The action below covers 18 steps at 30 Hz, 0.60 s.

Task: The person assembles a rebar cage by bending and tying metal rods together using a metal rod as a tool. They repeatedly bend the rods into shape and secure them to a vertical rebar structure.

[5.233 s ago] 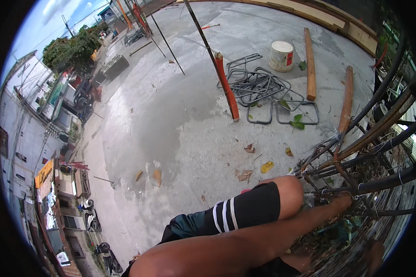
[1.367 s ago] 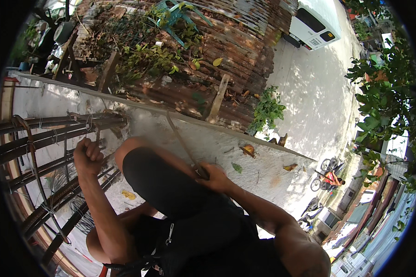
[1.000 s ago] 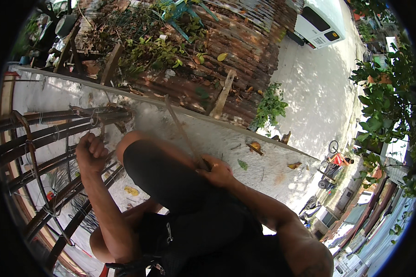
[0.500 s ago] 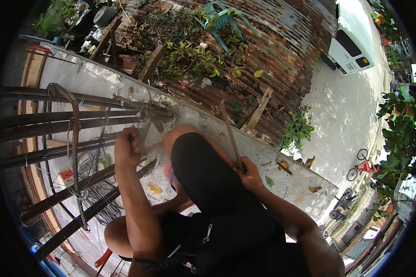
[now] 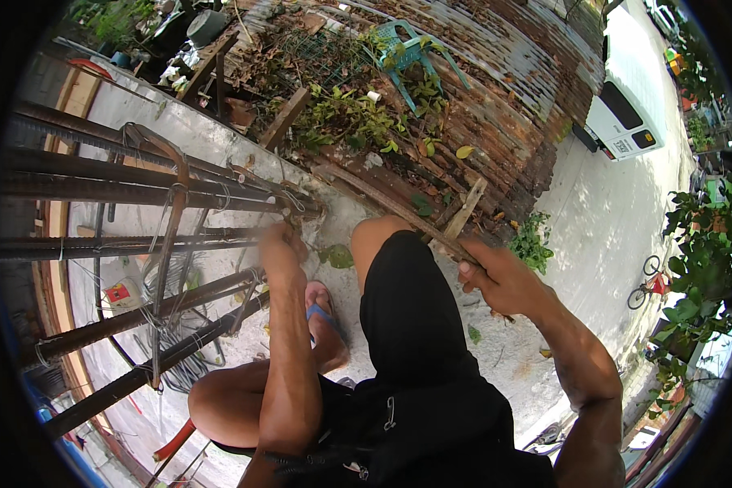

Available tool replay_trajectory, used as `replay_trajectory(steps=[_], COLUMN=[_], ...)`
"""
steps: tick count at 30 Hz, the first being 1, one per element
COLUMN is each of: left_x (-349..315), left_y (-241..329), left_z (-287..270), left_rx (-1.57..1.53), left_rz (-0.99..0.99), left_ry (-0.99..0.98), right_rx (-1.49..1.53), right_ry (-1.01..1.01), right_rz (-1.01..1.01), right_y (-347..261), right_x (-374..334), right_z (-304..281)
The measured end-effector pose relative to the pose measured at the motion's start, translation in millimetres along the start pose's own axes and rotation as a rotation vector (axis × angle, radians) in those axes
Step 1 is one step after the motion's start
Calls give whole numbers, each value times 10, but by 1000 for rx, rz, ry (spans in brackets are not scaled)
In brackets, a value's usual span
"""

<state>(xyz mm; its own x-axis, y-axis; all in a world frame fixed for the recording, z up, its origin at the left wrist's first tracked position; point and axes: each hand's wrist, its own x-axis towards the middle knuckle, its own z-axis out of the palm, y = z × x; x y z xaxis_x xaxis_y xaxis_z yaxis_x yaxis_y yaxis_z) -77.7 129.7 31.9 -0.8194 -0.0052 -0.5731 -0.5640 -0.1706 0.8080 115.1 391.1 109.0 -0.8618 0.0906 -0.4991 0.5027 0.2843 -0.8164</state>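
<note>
My right hand [image 5: 496, 276] is closed around one end of a rusty steel rod [image 5: 382, 199], which slants up and left past my raised knee. My left hand [image 5: 283, 248], blurred, has its fingers curled by the right-hand ends of several long reinforcing bars [image 5: 130, 189]. What it holds is hidden. Bent steel ties [image 5: 173, 203] cross the bars, bound on with thin wire. A green leaf [image 5: 337, 256] lies on the concrete just right of my left hand.
A rusty corrugated roof [image 5: 496, 106] with dry leaves, wooden pieces and a teal plastic chair [image 5: 411, 57] lies beyond the concrete edge. A white van [image 5: 626, 114] stands at far right. A white bucket [image 5: 122, 294] and coiled wire [image 5: 191, 329] are beneath the bars.
My right hand has moved right and up, and the rod has swung from nearly upright to slanting left. My left hand has moved right, closer to the bar ends. The view has shifted.
</note>
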Motion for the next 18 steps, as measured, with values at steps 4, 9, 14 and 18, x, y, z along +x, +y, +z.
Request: replay_trajectory(steps=[4, 9, 14, 18], left_x=[-63, -77, -2, -16], left_y=[-16, 104, 196, 192], left_z=[52, 79, 6, -8], left_rx=[-72, -135, -258, -363], left_rz=[38, 27, -99, -128], left_ry=[66, 62, -3, -38], right_rx=[-48, 72, 198, 332], right_ry=[-202, -284, -383, -516], right_rz=[162, 275, 281, 282], right_y=[-508, -512, -373, -404], right_x=[115, 200, 289, 373], right_z=[-7, 90, 55, -111])
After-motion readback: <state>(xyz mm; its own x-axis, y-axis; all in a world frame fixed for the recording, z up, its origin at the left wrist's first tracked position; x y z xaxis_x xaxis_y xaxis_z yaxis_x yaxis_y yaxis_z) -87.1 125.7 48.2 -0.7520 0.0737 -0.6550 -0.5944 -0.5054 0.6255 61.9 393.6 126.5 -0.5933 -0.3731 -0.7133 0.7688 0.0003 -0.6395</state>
